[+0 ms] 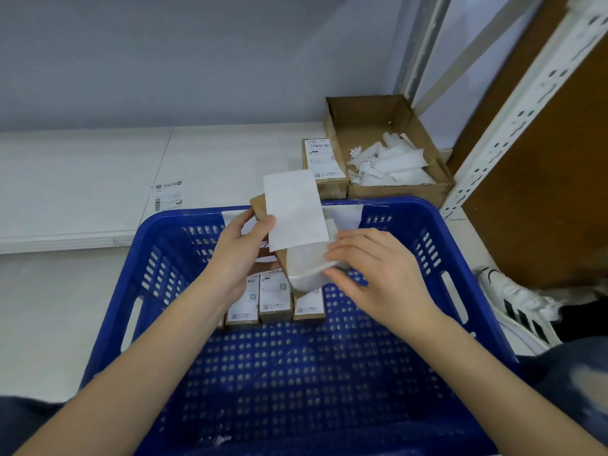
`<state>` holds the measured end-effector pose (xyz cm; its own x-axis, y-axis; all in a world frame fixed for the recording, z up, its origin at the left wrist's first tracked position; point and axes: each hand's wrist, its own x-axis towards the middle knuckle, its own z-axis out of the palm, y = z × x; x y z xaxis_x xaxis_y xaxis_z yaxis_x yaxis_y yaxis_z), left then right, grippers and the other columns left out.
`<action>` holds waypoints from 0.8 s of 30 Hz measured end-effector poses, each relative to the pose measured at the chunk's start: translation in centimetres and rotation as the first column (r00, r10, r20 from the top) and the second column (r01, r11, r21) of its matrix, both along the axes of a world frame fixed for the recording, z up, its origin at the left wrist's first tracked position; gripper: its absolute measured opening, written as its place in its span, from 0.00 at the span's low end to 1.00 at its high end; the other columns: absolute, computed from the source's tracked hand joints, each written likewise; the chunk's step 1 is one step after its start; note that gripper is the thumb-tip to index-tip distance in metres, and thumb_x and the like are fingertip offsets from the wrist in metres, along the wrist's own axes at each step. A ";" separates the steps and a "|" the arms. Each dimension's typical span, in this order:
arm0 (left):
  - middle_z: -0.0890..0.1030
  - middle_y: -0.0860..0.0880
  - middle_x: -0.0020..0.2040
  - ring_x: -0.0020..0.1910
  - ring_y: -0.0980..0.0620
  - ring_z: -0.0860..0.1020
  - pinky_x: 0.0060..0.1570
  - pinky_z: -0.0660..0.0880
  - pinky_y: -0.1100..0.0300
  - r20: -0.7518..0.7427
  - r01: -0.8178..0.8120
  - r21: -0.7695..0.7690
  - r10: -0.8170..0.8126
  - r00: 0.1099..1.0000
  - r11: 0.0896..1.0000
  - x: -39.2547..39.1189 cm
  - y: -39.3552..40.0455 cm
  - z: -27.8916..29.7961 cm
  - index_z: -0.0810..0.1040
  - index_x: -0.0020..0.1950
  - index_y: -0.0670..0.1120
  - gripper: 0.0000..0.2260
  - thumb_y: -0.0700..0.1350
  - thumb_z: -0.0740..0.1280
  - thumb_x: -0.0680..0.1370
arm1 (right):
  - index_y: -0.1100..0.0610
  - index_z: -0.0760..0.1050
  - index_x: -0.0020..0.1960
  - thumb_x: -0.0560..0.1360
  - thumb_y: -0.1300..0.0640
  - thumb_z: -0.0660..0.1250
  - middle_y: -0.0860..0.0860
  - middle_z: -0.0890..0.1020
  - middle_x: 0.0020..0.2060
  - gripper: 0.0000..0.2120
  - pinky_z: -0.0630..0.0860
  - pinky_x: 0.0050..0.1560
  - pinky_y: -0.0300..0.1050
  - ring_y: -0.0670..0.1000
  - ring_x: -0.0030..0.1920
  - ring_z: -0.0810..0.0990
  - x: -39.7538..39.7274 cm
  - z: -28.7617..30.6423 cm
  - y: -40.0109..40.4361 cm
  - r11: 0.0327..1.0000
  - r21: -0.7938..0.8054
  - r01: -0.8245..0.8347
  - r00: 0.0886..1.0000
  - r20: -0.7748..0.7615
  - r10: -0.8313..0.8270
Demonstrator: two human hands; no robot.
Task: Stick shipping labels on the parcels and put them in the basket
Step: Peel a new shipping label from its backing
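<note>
Over the blue basket [437, 225] my left hand [241, 250] grips a brown parcel [260, 207] and pinches a white sheet [296, 209] against it with the thumb. My right hand [368, 269] lies with fingers extended on a white label [307, 263] on the parcel's lower end. Three labelled parcels [274, 299] stand side by side on the basket floor. Another labelled parcel [324, 166] rests on the floor behind the basket. A loose printed label [168, 195] lies on the white board at left.
An open cardboard box [368, 120] with crumpled white backing papers [391, 162] sits at back right. A white metal shelf post [513, 123] and brown panel stand to the right. A white shoe [516, 304] is beside the basket's right side.
</note>
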<state>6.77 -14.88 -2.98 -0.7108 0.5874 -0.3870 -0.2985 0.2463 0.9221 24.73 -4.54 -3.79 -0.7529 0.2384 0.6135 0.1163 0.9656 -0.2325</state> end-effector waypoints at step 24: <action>0.82 0.47 0.53 0.48 0.46 0.81 0.42 0.78 0.52 -0.100 0.100 0.047 -0.095 0.990 0.994 -4.0 12.5 0.2 0.68 0.73 0.50 0.21 0.47 0.64 0.80 | 0.57 0.77 0.55 0.73 0.57 0.73 0.53 0.81 0.50 0.12 0.81 0.50 0.50 0.49 0.48 0.80 -7.2 -1.2 24.3 0.481 -0.783 0.396 0.883 0.181 -0.432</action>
